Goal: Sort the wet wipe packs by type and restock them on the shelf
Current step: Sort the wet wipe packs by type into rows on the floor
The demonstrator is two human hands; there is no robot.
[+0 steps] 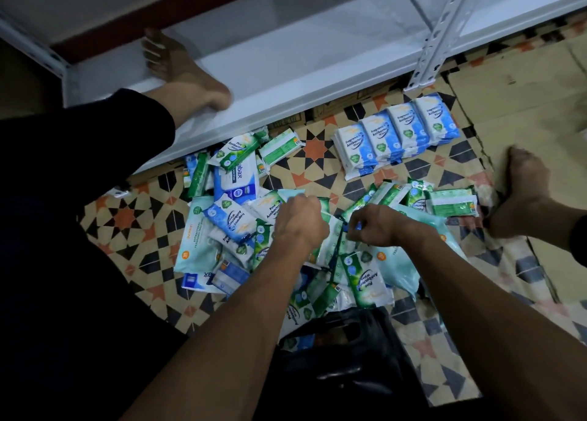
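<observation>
Patterned tile floor (317,147) w/ flattened cardboard (514,102) on the far right side; white metal shelf (286,58) runs along the floor's far edge, bottom board bare apart from a bare foot (181,67) resting on it. Mixed heap of wipe packs (235,226) lies mid-floor, right under both hands. Left hand (300,222) is down in the heap, fingers curled round a pack; which type I can't tell. Right hand (370,226) just beside it, fingers pinching smth small and blue, prob. a pack corner. Sorted row of blue packs (397,134) stands up on edge beyond the heap, toward the shelf, long axis running roughly parallel to the shelf edge. A few green packs (444,199) lie to the right, nearer the right hand. Judging: a blue pack goes forward to the row; bare tiles between heap and row give room.
</observation>
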